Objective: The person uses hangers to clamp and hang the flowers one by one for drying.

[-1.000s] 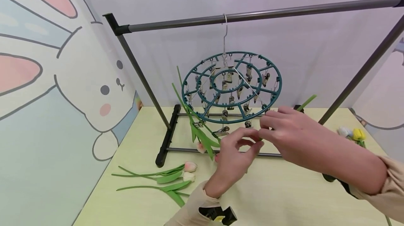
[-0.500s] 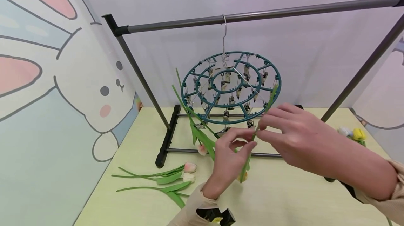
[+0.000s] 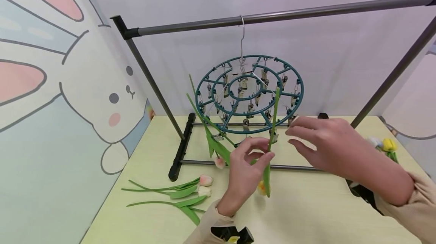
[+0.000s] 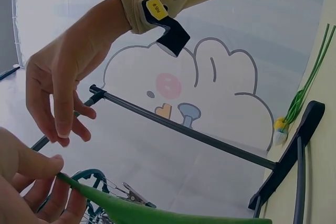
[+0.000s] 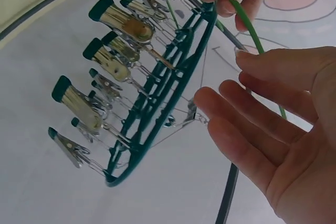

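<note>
My left hand (image 3: 246,175) pinches the green stem of a yellow artificial tulip (image 3: 274,119); its bloom points down and the stem's end rises in front of the ring. In the left wrist view the tulip's leaf (image 4: 126,208) runs off below the fingertips. Just right of the stem, my right hand (image 3: 328,145) has its fingers apart and holds nothing. Behind both hands hangs a teal round clip hanger (image 3: 245,132), with several metal clips (image 5: 113,66) dangling from it. A pale pink tulip (image 3: 219,161) hangs upside down at its front left.
A dark metal rack (image 3: 190,26) carries the hanger by its hook. Several pink and white tulips (image 3: 204,191) lie on the table (image 3: 306,206) at left. Yellow and white tulips (image 3: 389,145) lie at the far right. A cartoon rabbit wall (image 3: 85,96) borders the left side.
The tulip's stem has swung from leaning right to nearly upright in the left hand. My right hand has let go of it and drawn back to the right, fingers spreading.
</note>
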